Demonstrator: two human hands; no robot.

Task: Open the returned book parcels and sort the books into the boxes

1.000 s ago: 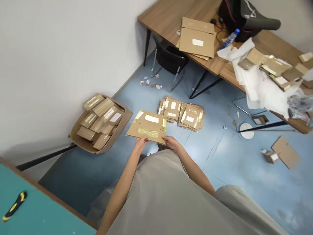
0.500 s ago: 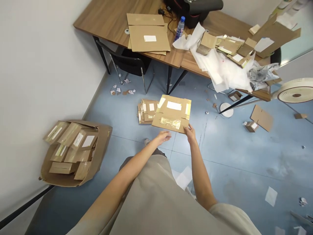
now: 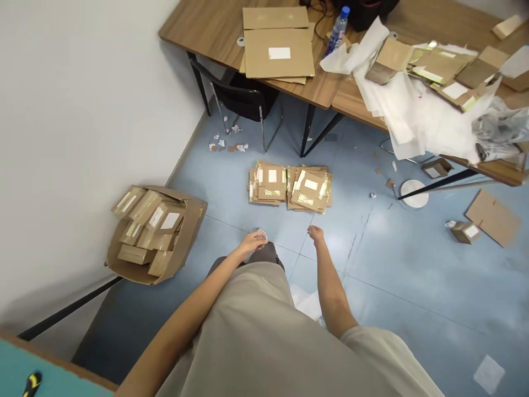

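My right hand hangs in the air just short of the right stack, holding nothing, its fingers loosely apart. Over my shoe, my left hand is empty too, the fingers stretched out. On the floor ahead lie two stacks of flattened cardboard boxes side by side. Atop the right one sits a tilted flattened cardboard box with a white label and shiny tape. The left stack also carries a white label on top.
Against the wall stands a large carton filled with small taped boxes. A black chair is tucked at the wooden table, which bears cardboard, a bottle and white wrapping. Bottom left, a cutter lies on a teal surface.
My right hand has let go of the flattened cardboard box, which now lies on the right stack. Both hands have drawn back a little, and the view has shifted.
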